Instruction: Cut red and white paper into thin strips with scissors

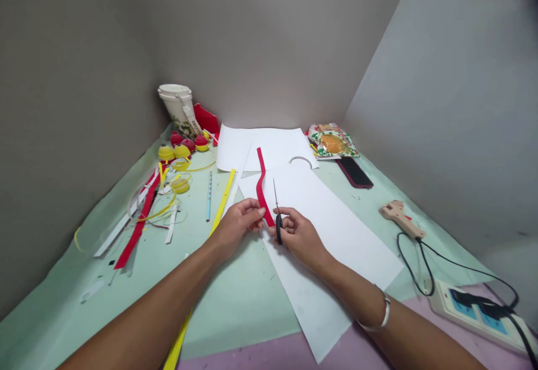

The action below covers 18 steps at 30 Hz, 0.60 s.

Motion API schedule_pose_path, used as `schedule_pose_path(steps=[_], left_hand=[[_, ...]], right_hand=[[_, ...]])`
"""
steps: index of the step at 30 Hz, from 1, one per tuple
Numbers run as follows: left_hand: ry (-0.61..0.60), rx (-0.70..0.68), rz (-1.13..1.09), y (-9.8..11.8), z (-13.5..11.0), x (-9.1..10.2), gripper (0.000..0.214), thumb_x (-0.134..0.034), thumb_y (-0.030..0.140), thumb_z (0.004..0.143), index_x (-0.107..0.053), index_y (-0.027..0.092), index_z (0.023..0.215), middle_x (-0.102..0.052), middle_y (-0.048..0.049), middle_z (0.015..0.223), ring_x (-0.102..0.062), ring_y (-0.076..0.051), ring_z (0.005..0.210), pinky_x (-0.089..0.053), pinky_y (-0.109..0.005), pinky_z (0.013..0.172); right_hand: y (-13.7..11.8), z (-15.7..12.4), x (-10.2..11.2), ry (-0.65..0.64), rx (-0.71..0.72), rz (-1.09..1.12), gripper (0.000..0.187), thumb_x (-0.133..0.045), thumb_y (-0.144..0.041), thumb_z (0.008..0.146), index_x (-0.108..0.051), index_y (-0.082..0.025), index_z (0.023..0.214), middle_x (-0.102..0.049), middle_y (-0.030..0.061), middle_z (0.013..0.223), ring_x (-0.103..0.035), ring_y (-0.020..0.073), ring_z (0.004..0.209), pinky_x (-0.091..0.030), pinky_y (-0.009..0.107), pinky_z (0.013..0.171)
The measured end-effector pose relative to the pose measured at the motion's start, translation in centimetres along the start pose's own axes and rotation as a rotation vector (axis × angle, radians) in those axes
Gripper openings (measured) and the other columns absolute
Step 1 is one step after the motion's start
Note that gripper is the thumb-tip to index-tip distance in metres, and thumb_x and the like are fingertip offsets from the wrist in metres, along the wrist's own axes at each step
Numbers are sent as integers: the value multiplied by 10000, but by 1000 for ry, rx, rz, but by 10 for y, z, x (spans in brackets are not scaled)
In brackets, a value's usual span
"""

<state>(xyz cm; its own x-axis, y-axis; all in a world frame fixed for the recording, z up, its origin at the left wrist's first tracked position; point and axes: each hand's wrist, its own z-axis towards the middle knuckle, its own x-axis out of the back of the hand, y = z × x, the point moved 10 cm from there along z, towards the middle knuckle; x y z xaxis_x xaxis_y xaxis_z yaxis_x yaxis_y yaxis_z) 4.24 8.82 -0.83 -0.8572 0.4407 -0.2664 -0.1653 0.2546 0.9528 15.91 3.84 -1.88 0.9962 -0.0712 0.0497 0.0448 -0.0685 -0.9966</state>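
A narrow red strip (261,182) with a slight wave in it is pinched near its lower end by my left hand (246,217). Fingers of my right hand (296,232) are closed around the black handles of a pair of scissors (279,227), whose blades point away from me. The scissors stand just right of the strip's lower end, where my right fingertips also come close to it. Beneath both hands lies a white paper sheet (332,235), and another white sheet (269,140) is behind it. A long yellow strip (222,202) passes under my left forearm.
On the left are red and white strips (138,235), yellow coils (180,185), red and yellow rounded pieces (182,152), a pencil (209,196) and a white bucket (176,106). To the right are a packet (334,141), a phone (355,172), a glue gun (401,218) and a power strip (466,311).
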Motion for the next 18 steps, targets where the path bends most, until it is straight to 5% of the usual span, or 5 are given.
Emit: schedule_pose_path(steps=[7, 11, 14, 16, 18], left_hand=[[107, -57, -20, -1, 2, 15, 239, -671, 372, 787, -591, 149, 752, -602, -13, 729, -511, -79, 562, -381, -205, 517], [152, -81, -57, 34, -11, -1, 266, -682, 390, 772, -569, 168, 677, -526, 16, 626, -456, -74, 518, -337, -208, 486], [-53, -70, -71, 54, -53, -40, 245, -675, 433, 756, -630, 206, 674, -513, 4, 565, -421, -94, 471, -300, -256, 457], [-250, -10, 24, 29, -102, -62, 242, -613, 503, 768, -711, 281, 771, -545, -31, 537, -475, -159, 477, -307, -314, 449], [-361, -119, 92, -7, -155, -66, 299, -613, 590, 680, -734, 410, 886, -615, -63, 611, -562, -251, 581, -314, -370, 443]], right_hand=[[-1, 1, 2, 17, -6, 42, 447, -732, -337, 699, -572, -177, 1084, -553, -69, 604, -589, 125, 555, -439, 227, 516], [-3, 0, 2, 26, -11, 48, 436, -719, -335, 693, -573, -171, 1070, -557, -64, 596, -580, 131, 532, -433, 230, 488], [-6, -2, 2, 33, -8, 55, 387, -690, -303, 707, -576, -169, 1052, -567, -43, 607, -581, 143, 539, -425, 236, 473], [-7, -3, 2, 33, -5, 58, 363, -683, -290, 712, -582, -171, 1040, -548, -42, 602, -578, 147, 541, -417, 238, 468], [-6, -2, 1, 29, -7, 51, 374, -695, -292, 706, -583, -179, 1045, -518, -59, 590, -563, 137, 527, -412, 236, 472]])
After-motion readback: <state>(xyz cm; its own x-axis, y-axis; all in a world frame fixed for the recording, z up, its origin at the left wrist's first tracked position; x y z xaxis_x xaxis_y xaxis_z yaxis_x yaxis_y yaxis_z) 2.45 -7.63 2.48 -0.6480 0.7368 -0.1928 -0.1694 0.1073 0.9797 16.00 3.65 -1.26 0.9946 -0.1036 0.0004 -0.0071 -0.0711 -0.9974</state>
